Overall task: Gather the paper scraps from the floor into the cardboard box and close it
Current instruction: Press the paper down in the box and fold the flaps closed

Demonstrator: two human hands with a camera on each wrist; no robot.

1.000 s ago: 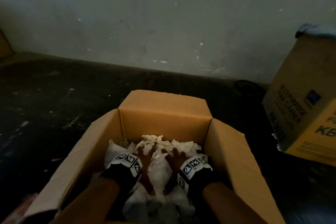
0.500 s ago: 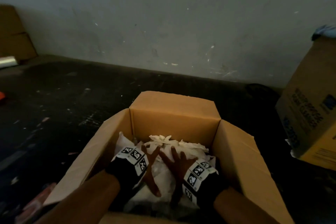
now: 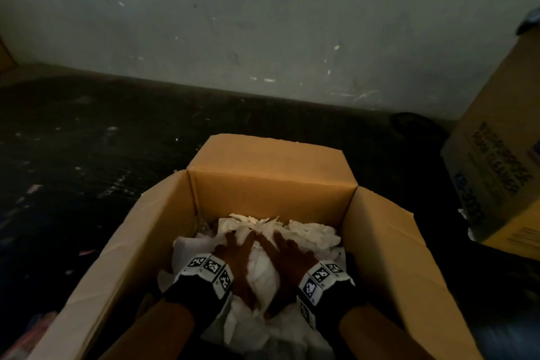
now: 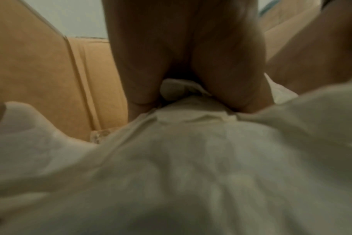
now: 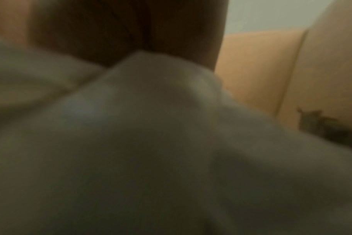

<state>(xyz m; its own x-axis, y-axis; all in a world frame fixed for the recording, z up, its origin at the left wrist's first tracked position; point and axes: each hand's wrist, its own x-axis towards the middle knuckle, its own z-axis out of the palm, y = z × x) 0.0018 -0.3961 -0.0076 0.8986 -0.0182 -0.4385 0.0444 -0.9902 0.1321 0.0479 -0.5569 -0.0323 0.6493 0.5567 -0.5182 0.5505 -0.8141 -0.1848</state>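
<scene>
An open brown cardboard box [image 3: 271, 196] stands on the dark floor with all its flaps up. White crumpled paper scraps [image 3: 312, 232] fill its bottom. Both hands are inside it. My left hand [image 3: 236, 251] and my right hand [image 3: 287, 251] lie flat on the pile side by side, fingers stretched forward and meeting at the tips. In the left wrist view my left hand [image 4: 183, 55] presses into the paper [image 4: 191, 159] beside the box wall [image 4: 40, 79]. In the right wrist view, which is blurred, my right hand [image 5: 127, 28] rests on paper [image 5: 151, 127].
A larger printed cardboard box [image 3: 502, 161] stands tilted at the right. A grey wall [image 3: 263, 23] runs behind. The dark floor [image 3: 73, 155] carries small light specks. A dark round object [image 3: 415, 126] lies by the wall, and something reddish [image 3: 26, 339] at the bottom left.
The hands were apart, either side of a paper clump. They have come together and now lie flat on top of the pile, which sits lower.
</scene>
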